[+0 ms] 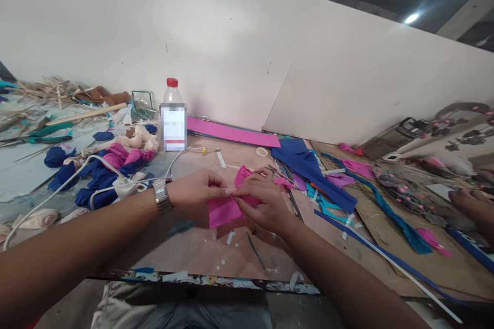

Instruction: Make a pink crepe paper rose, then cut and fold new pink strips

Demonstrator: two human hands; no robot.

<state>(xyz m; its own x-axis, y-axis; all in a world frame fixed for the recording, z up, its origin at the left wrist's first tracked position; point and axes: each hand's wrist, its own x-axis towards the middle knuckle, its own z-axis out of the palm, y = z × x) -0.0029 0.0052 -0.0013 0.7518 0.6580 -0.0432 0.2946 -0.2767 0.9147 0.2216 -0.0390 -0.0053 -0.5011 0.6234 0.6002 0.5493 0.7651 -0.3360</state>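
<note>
Fingers [226, 191] of both hands meet at the upper edge of a pink sheet [224, 211], pinching it between thumb and fingertips: the left hand [196, 190], with a watch [162, 195] on its wrist, grips from the left, and the right hand [264, 200] covers the sheet's right part. The sheet lies on the surface [200, 247] just before the person, its lower half flat, its top gathered or folded; which, I cannot tell, since the right hand hides it. As a judgement, the shaping looks barely begun, most of the sheet being unworked. Behind stand a long pink strip [235, 133] by the wall, blue sheets [309, 164] to the right, a heap of blue and pink scraps [108, 164] to the left, a bottle [173, 118], and a tape roll [262, 152]. Another person's hand [473, 205] shows at far right.
</note>
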